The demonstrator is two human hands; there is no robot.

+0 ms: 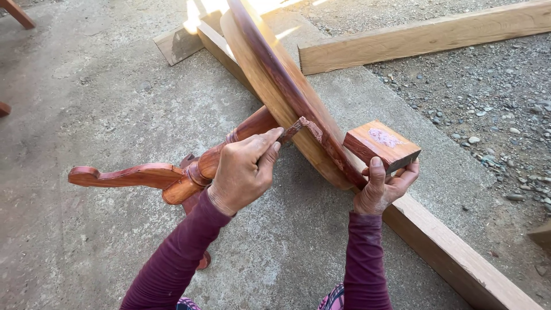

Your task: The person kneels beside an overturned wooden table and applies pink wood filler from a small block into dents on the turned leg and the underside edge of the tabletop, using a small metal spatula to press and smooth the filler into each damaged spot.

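Note:
A round reddish wooden pedestal table (270, 74) lies on its side on the concrete, its turned post and curved legs (123, 175) pointing left. My left hand (244, 169) pinches a small flat tool (301, 124) smeared with pinkish paste against the table top's rim. My right hand (381, 186) holds a small reddish wooden block (381, 146) from below, with a patch of pinkish paste on its upper face. Both arms wear dark purple sleeves.
A long pale timber beam (459, 258) runs under the table top's edge toward the lower right. Another plank (425, 34) lies across the top right, with gravel (493, 97) beyond it. More boards (183, 40) lie at the top centre. Bare concrete (86, 86) spreads left.

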